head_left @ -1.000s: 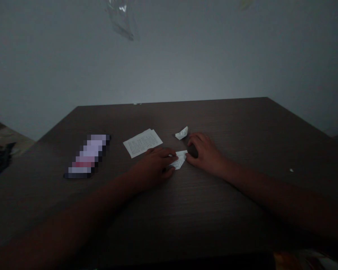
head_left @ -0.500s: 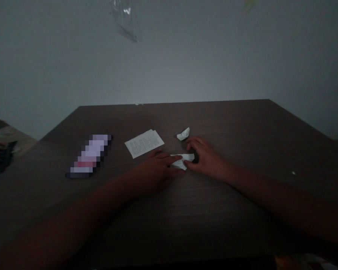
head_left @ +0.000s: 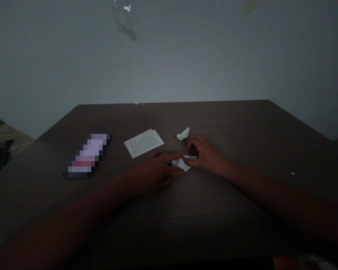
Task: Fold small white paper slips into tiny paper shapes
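Note:
A small folded piece of white paper (head_left: 181,164) with faint print lies on the dark wooden table between my hands. My left hand (head_left: 156,170) rests over its left side, fingers stretched out, with the index finger along the top edge and the thumb near the bottom point. From the right, my right hand (head_left: 204,153) touches the paper with its thumb; the fingers curve above, apart from the thumb. Just beyond those fingers sits a small folded paper boat (head_left: 183,134). Part of the flat paper is hidden under my fingers.
Printed paper sheets (head_left: 143,143) lie in a small stack left of the hands. Farther left is a phone (head_left: 87,155) with a blurred screen. A tiny white scrap (head_left: 293,173) is at the right. The table (head_left: 228,116) meets a pale wall.
The folded paper has shifted slightly to the right. My left index finger has moved up to its top edge, and my right thumb has come a little higher over the paper.

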`<state>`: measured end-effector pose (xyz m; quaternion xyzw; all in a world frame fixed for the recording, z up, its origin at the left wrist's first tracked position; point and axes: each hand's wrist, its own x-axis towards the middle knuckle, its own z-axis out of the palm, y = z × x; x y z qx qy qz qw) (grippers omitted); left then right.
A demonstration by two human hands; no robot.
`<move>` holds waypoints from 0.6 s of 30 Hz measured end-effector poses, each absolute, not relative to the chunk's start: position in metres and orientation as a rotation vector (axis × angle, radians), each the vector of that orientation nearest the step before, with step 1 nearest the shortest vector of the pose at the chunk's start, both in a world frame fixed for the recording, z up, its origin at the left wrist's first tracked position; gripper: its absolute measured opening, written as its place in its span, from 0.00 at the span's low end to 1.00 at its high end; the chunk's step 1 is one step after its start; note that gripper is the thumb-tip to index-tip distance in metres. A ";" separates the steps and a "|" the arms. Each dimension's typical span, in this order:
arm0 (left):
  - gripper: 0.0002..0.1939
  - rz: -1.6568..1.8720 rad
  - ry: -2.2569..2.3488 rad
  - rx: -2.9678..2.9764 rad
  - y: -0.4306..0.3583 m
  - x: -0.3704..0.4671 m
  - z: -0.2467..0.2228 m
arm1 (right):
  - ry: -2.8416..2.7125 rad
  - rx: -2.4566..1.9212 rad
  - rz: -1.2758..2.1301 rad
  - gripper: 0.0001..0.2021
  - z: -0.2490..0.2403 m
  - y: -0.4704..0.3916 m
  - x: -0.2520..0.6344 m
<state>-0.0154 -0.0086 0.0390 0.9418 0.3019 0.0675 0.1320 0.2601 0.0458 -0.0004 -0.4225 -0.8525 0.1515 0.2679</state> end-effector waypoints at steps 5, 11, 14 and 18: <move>0.23 0.227 0.919 2.743 -0.012 -0.011 0.048 | -2.305 -1.139 0.407 0.16 -0.001 0.049 0.260; 0.22 0.163 0.980 2.735 -0.014 -0.010 0.054 | -2.370 -1.087 0.403 0.14 0.007 0.041 0.262; 0.23 0.115 1.009 2.728 -0.016 -0.009 0.056 | -2.426 -1.039 0.417 0.17 0.013 0.031 0.264; 0.23 0.095 0.993 2.757 -0.015 -0.009 0.054 | -2.446 -0.999 0.446 0.18 0.018 0.018 0.265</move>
